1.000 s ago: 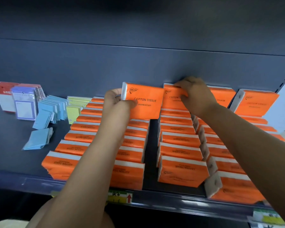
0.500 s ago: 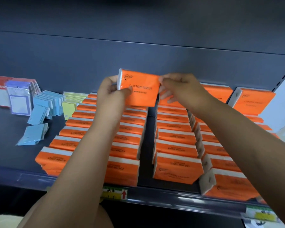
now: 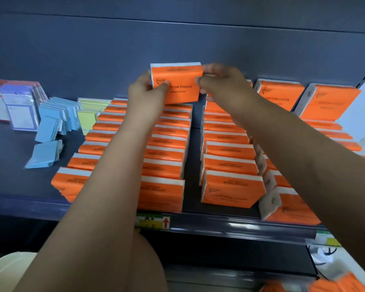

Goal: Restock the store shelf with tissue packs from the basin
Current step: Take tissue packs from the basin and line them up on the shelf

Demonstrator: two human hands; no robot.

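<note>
Tissue pack [image 3: 178, 85]: orange wrapper, white top, upright.

Both hands [image 3: 148, 91] [image 3: 221, 81] hold an orange tissue pack [image 3: 177, 84] above the shelf's [image 3: 19, 186] rows.

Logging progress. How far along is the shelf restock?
Done: orange rows run front to back on the shelf. In hand: left grip and right grip hold one pack, raised over the back of the middle rows, not yet set down. Left: place it. Spare packs show blurred at bottom right, so there is likely more to shelve.
</note>
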